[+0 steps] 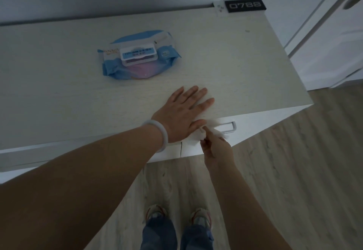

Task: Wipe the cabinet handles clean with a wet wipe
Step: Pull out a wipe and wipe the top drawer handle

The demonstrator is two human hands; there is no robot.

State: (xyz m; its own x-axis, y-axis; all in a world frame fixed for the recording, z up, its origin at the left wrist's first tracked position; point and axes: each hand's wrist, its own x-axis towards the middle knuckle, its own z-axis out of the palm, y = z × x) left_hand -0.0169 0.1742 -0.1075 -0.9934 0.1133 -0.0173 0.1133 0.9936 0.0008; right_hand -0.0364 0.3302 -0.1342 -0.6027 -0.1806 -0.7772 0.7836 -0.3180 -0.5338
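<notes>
Here the right hand (213, 147) pinches a bunched wet wipe (211, 130) against the cabinet handle (228, 127), a metal bar running along the drawer front, its bare end stretching away to the right. The left hand (184, 112) lies flat, fingers straight, on the surface (235, 57) just above the handle.

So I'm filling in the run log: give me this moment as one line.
step: wiping handle | left hand: flat on cabinet top | right hand: rubs wet wipe on drawer handle | wipes pack: closed
</notes>
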